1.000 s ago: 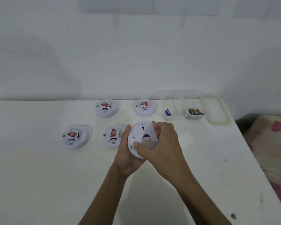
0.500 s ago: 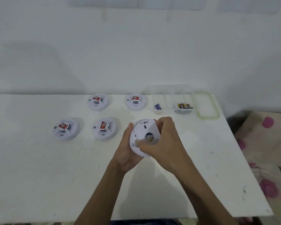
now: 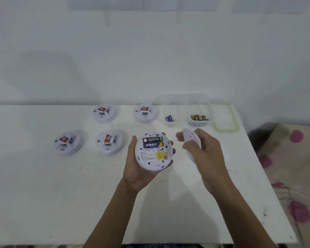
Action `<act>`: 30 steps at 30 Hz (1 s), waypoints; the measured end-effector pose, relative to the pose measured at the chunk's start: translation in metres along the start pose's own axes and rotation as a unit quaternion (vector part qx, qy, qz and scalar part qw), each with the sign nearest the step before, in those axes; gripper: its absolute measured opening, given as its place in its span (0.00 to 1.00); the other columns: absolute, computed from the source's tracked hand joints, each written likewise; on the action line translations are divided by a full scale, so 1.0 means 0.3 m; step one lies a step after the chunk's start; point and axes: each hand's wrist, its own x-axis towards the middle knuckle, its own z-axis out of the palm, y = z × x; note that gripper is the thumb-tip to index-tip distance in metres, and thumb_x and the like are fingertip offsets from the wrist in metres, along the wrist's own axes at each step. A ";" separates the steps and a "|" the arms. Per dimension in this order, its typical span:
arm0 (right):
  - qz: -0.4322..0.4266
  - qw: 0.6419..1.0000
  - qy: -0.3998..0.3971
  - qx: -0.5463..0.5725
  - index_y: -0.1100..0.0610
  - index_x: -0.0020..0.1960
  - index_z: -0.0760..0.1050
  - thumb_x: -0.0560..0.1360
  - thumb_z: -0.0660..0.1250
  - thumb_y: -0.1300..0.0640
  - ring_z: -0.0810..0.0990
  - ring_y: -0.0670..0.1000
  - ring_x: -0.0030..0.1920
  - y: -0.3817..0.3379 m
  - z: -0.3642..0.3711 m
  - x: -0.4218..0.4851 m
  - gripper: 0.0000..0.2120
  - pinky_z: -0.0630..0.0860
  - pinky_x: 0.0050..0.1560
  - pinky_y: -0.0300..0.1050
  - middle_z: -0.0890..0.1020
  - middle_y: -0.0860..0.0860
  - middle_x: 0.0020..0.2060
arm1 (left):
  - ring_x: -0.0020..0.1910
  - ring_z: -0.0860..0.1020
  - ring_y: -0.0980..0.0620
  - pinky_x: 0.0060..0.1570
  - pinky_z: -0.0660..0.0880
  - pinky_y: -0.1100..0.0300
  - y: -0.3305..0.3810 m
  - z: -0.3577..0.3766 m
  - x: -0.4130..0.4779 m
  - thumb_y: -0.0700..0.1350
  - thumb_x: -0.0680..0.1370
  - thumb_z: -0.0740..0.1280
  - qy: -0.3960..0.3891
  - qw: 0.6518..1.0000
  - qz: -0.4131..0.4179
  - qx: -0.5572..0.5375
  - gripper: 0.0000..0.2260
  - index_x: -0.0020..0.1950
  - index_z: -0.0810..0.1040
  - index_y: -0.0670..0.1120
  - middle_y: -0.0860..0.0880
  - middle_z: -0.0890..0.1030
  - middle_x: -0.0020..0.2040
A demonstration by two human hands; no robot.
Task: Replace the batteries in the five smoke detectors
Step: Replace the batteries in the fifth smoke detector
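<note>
White back cover [image 3: 191, 140] is now off, gripped in the right hand [image 3: 203, 154]; left hand [image 3: 141, 167] cradles the opened detector [image 3: 154, 151], batteries [image 3: 152, 142] exposed for removal.

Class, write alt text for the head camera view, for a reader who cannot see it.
A person's left hand holds an opened smoke detector showing two batteries, while the right hand holds its removed cover. Four more detectors sit on the white table, with a clear box of loose batteries behind.
</note>
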 end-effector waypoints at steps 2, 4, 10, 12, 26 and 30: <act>0.017 1.000 0.007 0.007 0.65 0.43 0.76 0.77 0.65 0.60 0.82 0.52 0.42 0.039 -0.036 0.016 0.08 0.77 0.46 0.47 0.84 0.50 0.38 | 0.70 0.64 0.36 0.71 0.57 0.43 -0.006 -0.008 0.004 0.62 0.78 0.59 -0.005 1.000 -0.010 -0.015 0.33 0.74 0.62 0.41 0.36 0.67 0.71; 0.040 0.999 -0.001 0.005 0.66 0.39 0.70 0.75 0.67 0.59 0.78 0.55 0.37 0.084 -0.061 0.024 0.12 0.76 0.43 0.49 0.80 0.59 0.37 | 0.70 0.64 0.36 0.70 0.58 0.43 -0.009 -0.016 0.010 0.61 0.78 0.60 -0.022 0.999 -0.022 -0.031 0.33 0.74 0.61 0.41 0.36 0.67 0.71; 0.102 0.987 -0.082 -0.091 0.58 0.38 0.67 0.69 0.75 0.53 0.69 0.50 0.28 0.253 -0.078 0.021 0.17 0.71 0.28 0.37 0.73 0.55 0.31 | 0.69 0.67 0.36 0.68 0.63 0.44 -0.033 -0.008 0.017 0.62 0.76 0.62 -0.031 0.997 -0.034 -0.060 0.33 0.74 0.63 0.41 0.36 0.68 0.70; 0.102 0.978 -0.085 -0.161 0.58 0.40 0.68 0.68 0.75 0.48 0.70 0.48 0.30 0.320 -0.077 0.018 0.19 0.71 0.29 0.39 0.74 0.52 0.32 | 0.69 0.66 0.37 0.68 0.63 0.44 -0.044 -0.001 0.017 0.62 0.76 0.62 -0.034 0.997 -0.032 -0.063 0.33 0.73 0.64 0.41 0.36 0.68 0.70; -0.014 0.880 -0.134 -0.456 0.50 0.60 0.72 0.72 0.65 0.35 0.70 0.47 0.58 0.467 -0.086 -0.020 0.24 0.69 0.56 0.38 0.73 0.46 0.61 | 0.70 0.64 0.37 0.69 0.62 0.44 -0.130 0.007 0.031 0.62 0.76 0.62 -0.018 0.996 -0.035 -0.086 0.34 0.74 0.62 0.42 0.36 0.67 0.71; -0.067 0.955 -0.008 -0.289 0.51 0.45 0.74 0.76 0.67 0.51 0.75 0.44 0.41 0.364 -0.122 -0.023 0.04 0.70 0.43 0.35 0.78 0.45 0.43 | 0.70 0.65 0.38 0.70 0.60 0.45 -0.146 0.017 0.043 0.61 0.77 0.61 -0.017 0.997 -0.031 -0.072 0.32 0.74 0.63 0.42 0.37 0.67 0.71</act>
